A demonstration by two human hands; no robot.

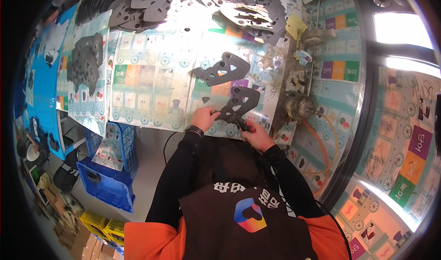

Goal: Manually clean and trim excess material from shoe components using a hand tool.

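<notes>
Near the front edge of the covered table, my left hand (205, 118) is closed on the lower left end of a dark grey plastic part (249, 102) with cut-out openings. My right hand (259, 137) grips a red-handled hand tool (249, 126) that looks like pliers. Its dark jaws lie against the part's lower end; whether they bite on it I cannot tell. Just beyond lies a similar loose grey part (220, 74), flat on the table. A small dark scrap (206, 100) rests above my left hand.
Heaps of grey parts (156, 5) fill the table's far side, with a smaller stack (85, 62) at left. A dirty metal cylinder (303, 107) with hoses stands right of my hands. Blue crates (108, 186) and yellow crates (94, 223) sit below left.
</notes>
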